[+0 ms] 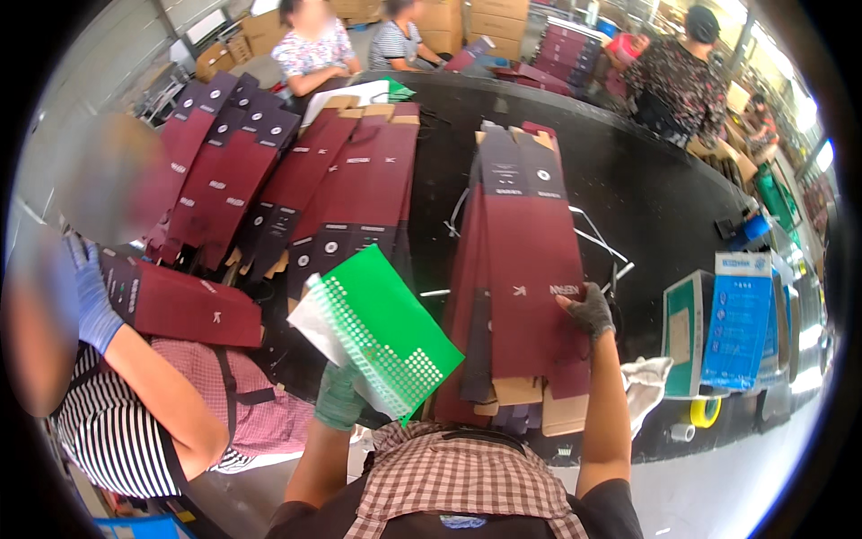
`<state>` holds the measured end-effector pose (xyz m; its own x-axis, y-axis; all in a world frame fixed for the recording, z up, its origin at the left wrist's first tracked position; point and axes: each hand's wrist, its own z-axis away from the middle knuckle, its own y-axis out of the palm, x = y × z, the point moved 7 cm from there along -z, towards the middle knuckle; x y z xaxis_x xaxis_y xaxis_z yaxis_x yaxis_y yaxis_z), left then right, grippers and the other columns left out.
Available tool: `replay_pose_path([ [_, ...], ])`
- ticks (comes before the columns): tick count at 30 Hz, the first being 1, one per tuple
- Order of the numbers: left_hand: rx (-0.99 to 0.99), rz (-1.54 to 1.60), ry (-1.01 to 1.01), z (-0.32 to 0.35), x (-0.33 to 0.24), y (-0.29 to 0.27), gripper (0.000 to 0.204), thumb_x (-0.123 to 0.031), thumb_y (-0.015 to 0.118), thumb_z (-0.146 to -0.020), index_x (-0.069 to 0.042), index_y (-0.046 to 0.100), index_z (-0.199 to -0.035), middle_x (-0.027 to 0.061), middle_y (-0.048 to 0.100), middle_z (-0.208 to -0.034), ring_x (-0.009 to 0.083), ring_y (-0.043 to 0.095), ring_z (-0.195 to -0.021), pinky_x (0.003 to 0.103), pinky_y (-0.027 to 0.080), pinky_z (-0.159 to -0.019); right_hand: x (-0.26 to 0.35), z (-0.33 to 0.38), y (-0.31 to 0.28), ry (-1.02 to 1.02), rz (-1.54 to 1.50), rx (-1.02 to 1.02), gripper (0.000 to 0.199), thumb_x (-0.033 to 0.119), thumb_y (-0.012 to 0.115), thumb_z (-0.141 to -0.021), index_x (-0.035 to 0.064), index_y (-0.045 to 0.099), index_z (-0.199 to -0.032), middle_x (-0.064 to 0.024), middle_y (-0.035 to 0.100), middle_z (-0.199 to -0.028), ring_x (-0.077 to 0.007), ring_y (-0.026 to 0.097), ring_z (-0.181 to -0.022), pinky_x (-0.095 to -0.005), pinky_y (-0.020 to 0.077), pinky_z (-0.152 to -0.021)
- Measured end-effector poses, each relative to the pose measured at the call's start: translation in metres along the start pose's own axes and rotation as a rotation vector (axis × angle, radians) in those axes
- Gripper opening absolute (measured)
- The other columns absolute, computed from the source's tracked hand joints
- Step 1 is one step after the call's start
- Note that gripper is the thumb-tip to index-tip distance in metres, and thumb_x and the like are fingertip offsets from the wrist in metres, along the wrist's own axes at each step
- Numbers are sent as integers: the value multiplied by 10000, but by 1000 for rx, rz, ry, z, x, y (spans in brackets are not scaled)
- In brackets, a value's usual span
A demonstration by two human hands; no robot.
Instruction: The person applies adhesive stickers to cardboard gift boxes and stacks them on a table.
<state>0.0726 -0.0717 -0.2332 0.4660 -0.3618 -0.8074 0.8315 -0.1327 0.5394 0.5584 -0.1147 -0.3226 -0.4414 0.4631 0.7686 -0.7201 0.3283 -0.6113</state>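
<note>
On the black worktable [664,207] | right hand [593,311], gloved, pressed flat on the stack of maroon flattened cartons [525,269], fingers spread, gripping nothing | left hand [339,397] closed on green dotted sheets [386,332] | cartons looked light, stiff, prone to sliding; best pinched at an edge.

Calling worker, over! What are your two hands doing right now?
Left hand gripping green sheets. Right hand pressing on stack of flat maroon cartons. Co-worker's blue-gloved hand close at left, holding another carton.
</note>
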Motion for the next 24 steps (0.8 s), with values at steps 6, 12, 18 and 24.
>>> replay_pose_path([
  [6,-137,-77,-53,11,-13,-15,394,-187,666,-858,14,557,-1179,58,624,-1051,170,605,-939,308,497,-826,40,-18,-34,-138,-450,173,560,240,726,-764,-23,526,-1217,-144,625,-1126,-209,590,-1017,-328,460,-895],
  [12,-148,-96,-122,-2,-22,-10,496,-229,750,-807,19,555,-1190,84,638,-1070,182,636,-930,318,518,-825,23,-40,-104,36,-567,395,549,33,631,-695,-37,529,-1231,-86,640,-1060,-211,623,-948,-339,478,-885],
  [18,-227,-72,-123,10,-27,-26,521,-278,765,-794,18,570,-1176,83,654,-1036,180,650,-892,304,523,-807,113,-70,-153,-182,199,133,365,31,571,-754,3,565,-1118,-53,619,-919,-166,595,-832,-310,470,-776],
  [24,-370,-61,-7,17,-40,-61,424,-296,763,-795,-5,631,-1073,65,676,-958,158,648,-835,291,517,-767,234,-106,-158,-472,187,84,322,24,569,-777,4,562,-1098,-79,604,-973,-179,587,-892,-310,462,-822],
])
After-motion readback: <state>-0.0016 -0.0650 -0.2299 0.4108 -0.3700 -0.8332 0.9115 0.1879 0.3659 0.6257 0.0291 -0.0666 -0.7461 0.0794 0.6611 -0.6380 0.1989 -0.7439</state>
